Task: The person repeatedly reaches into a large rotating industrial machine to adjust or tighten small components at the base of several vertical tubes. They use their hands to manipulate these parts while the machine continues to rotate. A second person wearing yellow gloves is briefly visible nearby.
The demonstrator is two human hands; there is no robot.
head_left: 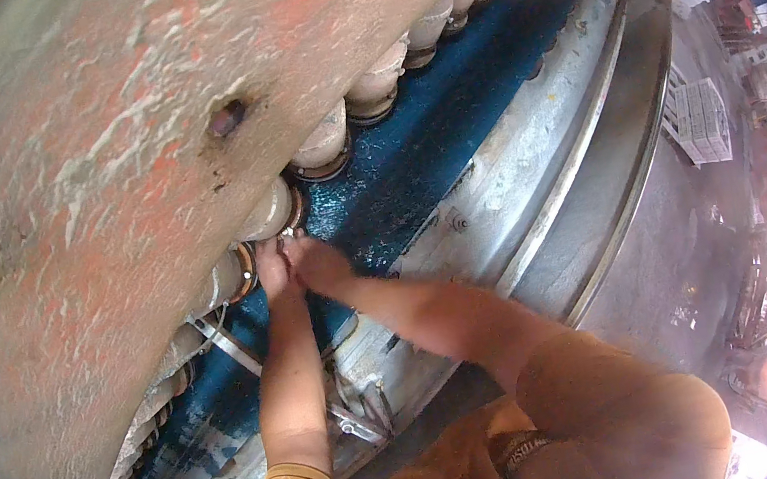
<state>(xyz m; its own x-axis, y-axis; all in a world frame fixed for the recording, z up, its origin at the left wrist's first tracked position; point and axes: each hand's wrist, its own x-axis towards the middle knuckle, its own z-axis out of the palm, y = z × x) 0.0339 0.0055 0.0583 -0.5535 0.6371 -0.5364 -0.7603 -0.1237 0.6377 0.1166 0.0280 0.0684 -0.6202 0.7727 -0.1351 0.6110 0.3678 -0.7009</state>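
Blue strip [455, 90] is running diagonally under everything, looking wet; using it as the reference. Pale wall [125, 212], orange-patched and rough, is looming along its upper-left side, with a dark hole [227, 117] showing. A row of pale knobs is sticking out from under the wall along the strip's near-wall edge, several wearing dark rings at the strip end.

The working knob [267, 212] is sitting at that edge, about midway along the strip. Left hand [275, 268] is reaching across the strip to just below it; right hand [319, 264] is coming in from the strip's open side, right beside the left. Both sets of fingers are bunching close together next to the knob's ring [297, 209]. Can't tell how far they're opening or whether they're gripping anything: too small, and the hands are overlapping.

Next knob [219, 285] down is sitting just left of the left hand, same strip edge. Metal bar [231, 348] is crossing the strip, passing behind the left forearm. Worn metal ledge [495, 180] is flanking the strip's open side; beyond that, floor [643, 242] and a white crate [699, 121] are showing, well apart from the strip.
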